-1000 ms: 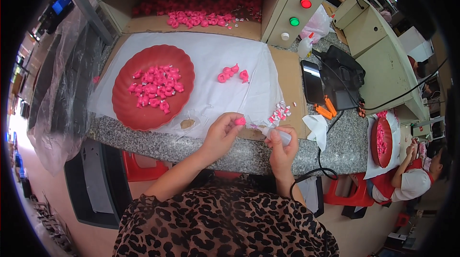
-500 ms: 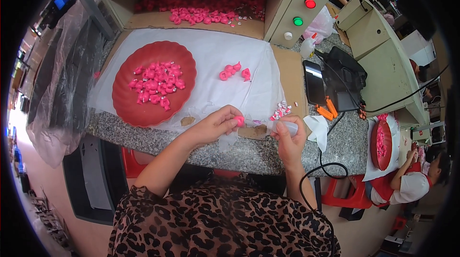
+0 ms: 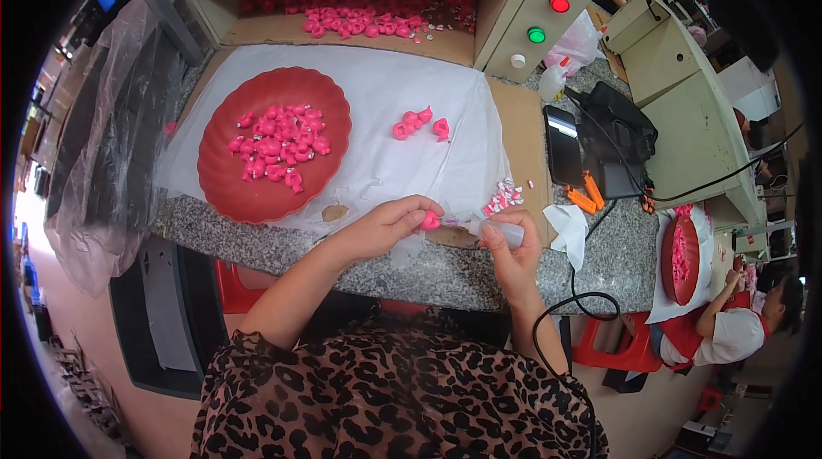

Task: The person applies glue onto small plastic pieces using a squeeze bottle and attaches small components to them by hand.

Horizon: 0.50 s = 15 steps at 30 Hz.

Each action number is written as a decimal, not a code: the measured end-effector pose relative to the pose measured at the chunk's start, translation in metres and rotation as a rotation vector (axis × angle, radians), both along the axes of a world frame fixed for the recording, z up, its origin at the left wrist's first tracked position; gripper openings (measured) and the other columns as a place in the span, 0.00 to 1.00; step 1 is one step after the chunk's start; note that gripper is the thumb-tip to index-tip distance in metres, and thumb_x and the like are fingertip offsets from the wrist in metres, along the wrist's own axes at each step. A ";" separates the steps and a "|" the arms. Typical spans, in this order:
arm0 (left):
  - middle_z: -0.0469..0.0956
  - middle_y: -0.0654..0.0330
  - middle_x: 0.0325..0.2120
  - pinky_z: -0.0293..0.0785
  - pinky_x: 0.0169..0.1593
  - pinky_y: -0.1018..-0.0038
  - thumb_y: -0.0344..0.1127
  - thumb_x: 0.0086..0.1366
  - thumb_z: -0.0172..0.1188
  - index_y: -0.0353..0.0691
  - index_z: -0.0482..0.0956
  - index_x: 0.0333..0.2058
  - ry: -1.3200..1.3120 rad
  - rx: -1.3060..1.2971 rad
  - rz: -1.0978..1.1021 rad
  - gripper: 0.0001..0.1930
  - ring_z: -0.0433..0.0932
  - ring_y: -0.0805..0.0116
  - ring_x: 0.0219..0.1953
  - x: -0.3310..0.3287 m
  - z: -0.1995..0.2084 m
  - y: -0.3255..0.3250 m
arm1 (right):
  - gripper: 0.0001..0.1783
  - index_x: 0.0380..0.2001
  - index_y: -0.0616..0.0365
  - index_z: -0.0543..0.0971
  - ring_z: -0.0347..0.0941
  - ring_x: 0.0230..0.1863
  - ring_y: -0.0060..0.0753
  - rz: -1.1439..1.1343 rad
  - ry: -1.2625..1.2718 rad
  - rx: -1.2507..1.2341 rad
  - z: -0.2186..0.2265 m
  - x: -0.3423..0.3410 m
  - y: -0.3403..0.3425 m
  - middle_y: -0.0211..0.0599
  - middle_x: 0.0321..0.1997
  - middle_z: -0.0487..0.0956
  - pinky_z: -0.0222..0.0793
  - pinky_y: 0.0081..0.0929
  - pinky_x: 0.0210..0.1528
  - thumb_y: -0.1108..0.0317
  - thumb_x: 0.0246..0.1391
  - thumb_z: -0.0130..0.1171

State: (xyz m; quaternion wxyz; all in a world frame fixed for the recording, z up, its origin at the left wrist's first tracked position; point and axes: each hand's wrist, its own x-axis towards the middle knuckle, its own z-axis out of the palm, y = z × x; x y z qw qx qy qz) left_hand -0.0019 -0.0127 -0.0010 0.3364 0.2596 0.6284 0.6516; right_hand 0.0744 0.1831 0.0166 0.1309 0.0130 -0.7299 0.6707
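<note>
Between the thumb and fingers of my left hand [image 3: 390, 223] is a small pink plastic figure part [image 3: 431, 220]. My right hand [image 3: 512, 258] is wrapped round a translucent glue bottle [image 3: 507, 232], its thin nozzle pointing left and meeting the pink part; whether it touches or enters is too small to tell. Both hands are over the near edge of the white sheet [image 3: 360, 82]. Several similar pink parts [image 3: 417, 120] lie on the sheet beyond my hands. A small pile of white and pink bits [image 3: 503, 197] lies just past my right hand.
A red scalloped plate [image 3: 224, 189] of pink parts stands at left. Behind, a grey machine [image 3: 535, 5] has pink parts in its opening. A phone [image 3: 562, 146], black bag [image 3: 629, 129], orange clips [image 3: 585, 195] and a cable [image 3: 591, 294] lie right. A co-worker [image 3: 736, 326] sits far right.
The glue bottle's nozzle has come closer to the pink part, as my right hand has shifted slightly left. My left hand holds the part nearly still.
</note>
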 end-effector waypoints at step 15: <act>0.65 0.69 0.28 0.59 0.34 0.85 0.39 0.64 0.39 0.39 0.67 0.43 0.027 -0.019 0.000 0.14 0.59 0.81 0.28 0.000 -0.001 0.000 | 0.08 0.28 0.62 0.67 0.66 0.26 0.20 -0.024 -0.005 0.042 0.003 -0.001 -0.001 0.33 0.29 0.66 0.62 0.15 0.27 0.72 0.47 0.55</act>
